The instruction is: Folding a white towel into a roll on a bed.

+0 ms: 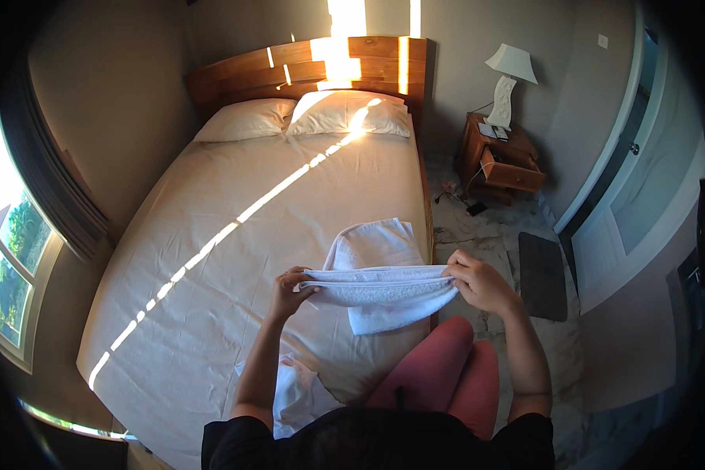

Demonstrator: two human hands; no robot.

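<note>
A white towel (380,288) is stretched between my two hands above the near right part of the bed. My left hand (293,291) pinches its left end, fingers closed on the edge. The right end is gripped by my right hand (475,282), thumb and fingers pressed together. Between the hands the upper edge runs nearly straight, and the layers below sag a little. More white terry cloth (374,244) lies on the bed just beyond, and some hangs below; whether it is all one towel I cannot tell. Another white cloth (298,395) lies crumpled beside my left forearm.
The bed (211,204) has a pale sheet, two pillows (247,120) and a wooden headboard (235,77). At its right stands a nightstand (471,149) with a pulled-out drawer (513,174) and a white lamp (512,64). A dark mat (542,276) lies on the marble floor near a door.
</note>
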